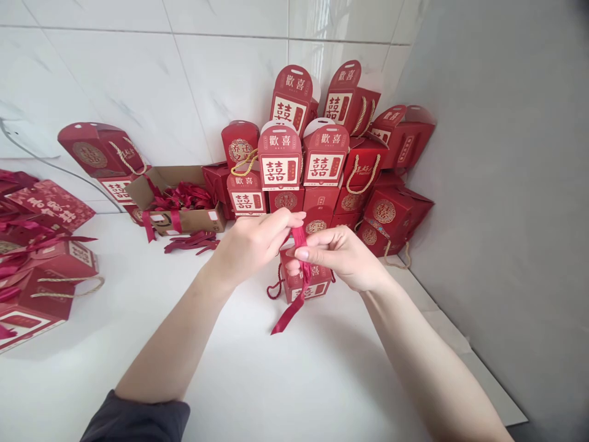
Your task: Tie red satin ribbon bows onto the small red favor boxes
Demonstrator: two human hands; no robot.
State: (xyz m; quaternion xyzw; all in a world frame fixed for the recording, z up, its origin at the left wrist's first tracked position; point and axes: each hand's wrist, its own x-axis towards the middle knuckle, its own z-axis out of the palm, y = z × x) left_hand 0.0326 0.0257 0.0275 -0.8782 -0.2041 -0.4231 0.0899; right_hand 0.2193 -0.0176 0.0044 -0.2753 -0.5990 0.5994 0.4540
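Note:
A dark red ribbon [296,308] is held between my two hands, its loose end hanging down in front of a small red gift box [322,288]. My left hand [257,236] pinches the ribbon near its top with closed fingers. Lower down, my right hand [345,255] grips the same ribbon between thumb and fingers. The gift box stands upright on the white table, with a dark red cord handle at its side. Both hands and the ribbon partly cover the box's top.
Red gift boxes [325,156] are stacked against the tiled wall. An open cardboard box [193,221] holds many red ribbons, and more ribbons [191,242] lie before it. Ribboned red boxes [37,294] stand at the left. A grey wall [497,184] bounds the right side.

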